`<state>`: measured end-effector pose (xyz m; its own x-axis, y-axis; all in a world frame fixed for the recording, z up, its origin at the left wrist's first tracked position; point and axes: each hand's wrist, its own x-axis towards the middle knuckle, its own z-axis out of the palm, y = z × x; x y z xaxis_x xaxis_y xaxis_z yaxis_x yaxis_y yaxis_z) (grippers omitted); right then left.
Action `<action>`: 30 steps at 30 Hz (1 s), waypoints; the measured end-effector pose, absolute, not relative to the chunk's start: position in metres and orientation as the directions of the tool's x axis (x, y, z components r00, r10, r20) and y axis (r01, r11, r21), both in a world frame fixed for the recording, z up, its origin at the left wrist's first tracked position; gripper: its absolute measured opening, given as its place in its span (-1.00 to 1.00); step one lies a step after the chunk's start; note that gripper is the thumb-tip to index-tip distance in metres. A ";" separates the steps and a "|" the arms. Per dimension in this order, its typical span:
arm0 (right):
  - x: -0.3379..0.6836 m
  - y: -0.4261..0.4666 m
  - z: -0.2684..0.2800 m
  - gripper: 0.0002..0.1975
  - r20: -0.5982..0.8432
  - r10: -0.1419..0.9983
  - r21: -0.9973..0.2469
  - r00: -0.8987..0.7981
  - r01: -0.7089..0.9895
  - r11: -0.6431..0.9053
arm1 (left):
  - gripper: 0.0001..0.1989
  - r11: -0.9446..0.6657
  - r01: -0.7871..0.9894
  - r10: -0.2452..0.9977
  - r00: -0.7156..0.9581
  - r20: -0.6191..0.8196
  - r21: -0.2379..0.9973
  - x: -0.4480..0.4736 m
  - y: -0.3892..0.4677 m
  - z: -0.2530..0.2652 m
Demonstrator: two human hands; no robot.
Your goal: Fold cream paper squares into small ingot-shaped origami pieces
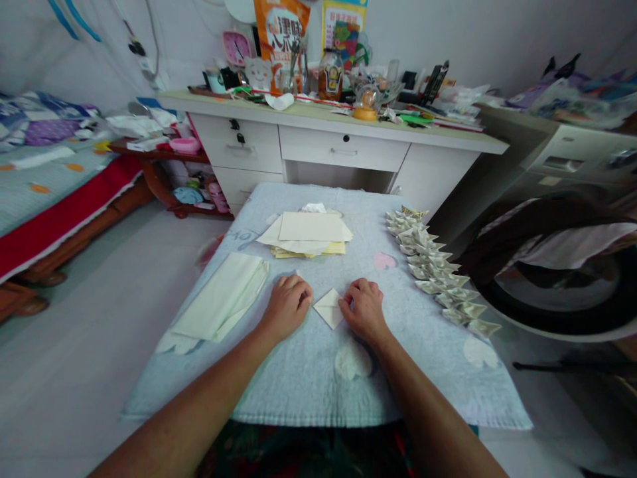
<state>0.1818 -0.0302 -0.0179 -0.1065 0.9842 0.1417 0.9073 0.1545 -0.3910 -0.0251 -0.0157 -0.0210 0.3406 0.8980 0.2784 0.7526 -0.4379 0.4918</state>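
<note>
A small square of folded cream paper [327, 311] lies cornerwise on the cloth-covered table, with crease lines across it. My right hand [365, 311] has its fingers curled at the paper's right corner, thumb and fingertips closed on that edge. Just left of the opposite corner rests my left hand [288, 307], its fingers bent and drawn together, with nothing visible in them. Beyond the hands sits a stack of cream and yellow paper sheets [311, 227]. Along the table's right side runs a row of several folded paper pieces [438, 272] with pointed ends.
Folded pale green cloth or paper [221, 295] lies on the left of the blue table cover [308, 385]. Behind stands a white desk [343, 143] crowded with jars, bags and a pink clock [236, 48]. A washing machine [572, 166] is at right, a bed [50, 179] at left.
</note>
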 end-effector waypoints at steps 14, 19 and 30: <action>0.181 -0.031 -0.017 -0.86 0.131 0.987 -0.378 -0.096 0.915 0.140 | -0.67 -0.748 0.650 0.659 0.705 0.263 0.132 -0.004 -0.034 -0.029; 0.184 -0.032 -0.017 -0.83 0.138 0.987 -0.397 -0.079 0.909 0.128 | -0.66 -0.750 0.654 0.654 0.712 0.256 0.097 -0.005 -0.036 -0.030; 0.191 -0.031 -0.016 -0.87 0.117 0.990 -0.463 -0.078 0.878 0.124 | -0.65 -0.734 0.675 0.669 0.695 0.265 0.081 -0.002 -0.040 -0.028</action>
<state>0.1909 -0.0312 -0.0159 -0.0781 0.9901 0.1170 0.8777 0.1239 -0.4630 -0.0023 -0.0403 -0.0284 0.6950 0.6686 0.2646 0.6748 -0.7335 0.0813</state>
